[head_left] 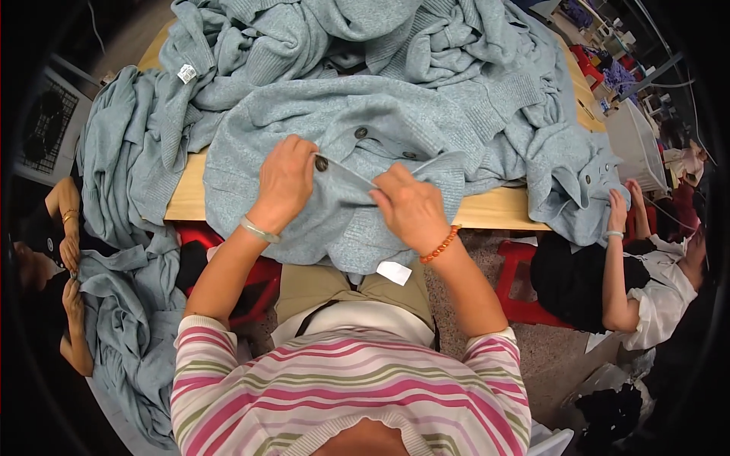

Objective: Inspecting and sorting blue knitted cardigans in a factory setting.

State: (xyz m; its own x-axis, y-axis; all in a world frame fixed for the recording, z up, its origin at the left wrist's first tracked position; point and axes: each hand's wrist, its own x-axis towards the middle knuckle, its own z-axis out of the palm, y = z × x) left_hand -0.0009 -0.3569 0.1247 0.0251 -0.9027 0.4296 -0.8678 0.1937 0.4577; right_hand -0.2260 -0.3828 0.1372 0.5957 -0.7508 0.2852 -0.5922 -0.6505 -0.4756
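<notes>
A light blue-grey knitted cardigan (258, 114) with dark round buttons is spread over the table's near edge and hangs toward my lap. My left hand (286, 176) is closed on its button edge, right beside a dark button (322, 163). My right hand (411, 207) pinches the same edge a little farther right, and the strip between both hands is drawn taut. Two more buttons show beyond it, one of them a dark button (360, 132). A white paper tag (394, 273) hangs at the cardigan's lower edge. My fingertips are partly hidden by the hands and cloth.
Heaped blue-grey knitwear (365, 23) covers most of the wooden table (494, 209). At the left, a co-worker's hands (70, 266) are near more knitwear. At the right, another person's hand (617, 211) touches a buttoned garment. Red stools (511, 281) stand below; a pale bin (635, 144) is beyond.
</notes>
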